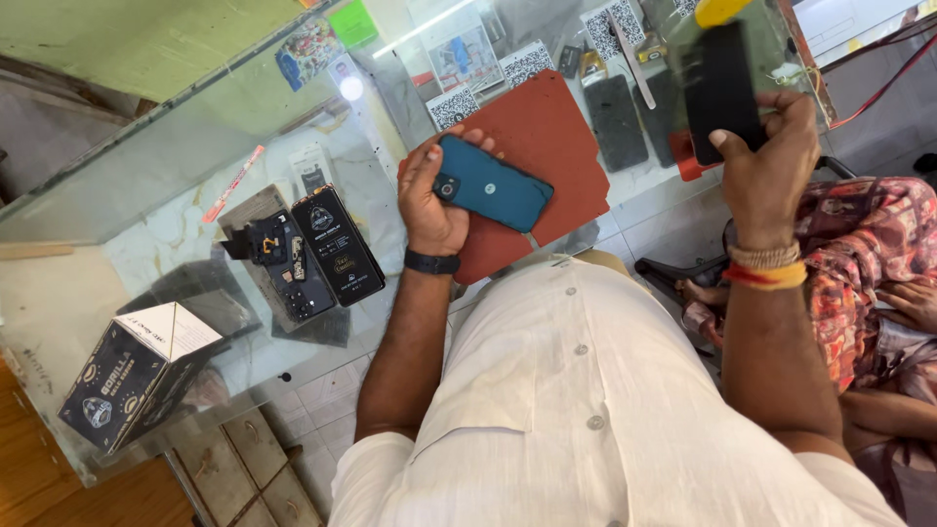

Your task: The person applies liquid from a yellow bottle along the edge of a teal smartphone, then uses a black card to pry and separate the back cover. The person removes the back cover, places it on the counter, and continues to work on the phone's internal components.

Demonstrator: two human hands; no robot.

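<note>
Blue-green phone (493, 182), back side up, gripped along its left end by the left hand (434, 195), fingers clamped round it; it lies over the red-brown mat (547, 146) near the counter's near edge. The right hand (771, 166) is closed round a black phone (722, 88), raised above the counter's right end. Judged step: two handsets held for comparison or for fitting a part. A next move would call for a free hand, so one phone must first be laid on the mat's bare part. The glass counter (176, 195) is crowded at its far edge with cards and dark pads; a slim black box (337, 244) and a parts tray (288, 268) lie to the left, a cardboard box (137, 376) at the left near corner. A seated person (869, 254) closes the right side.
</note>
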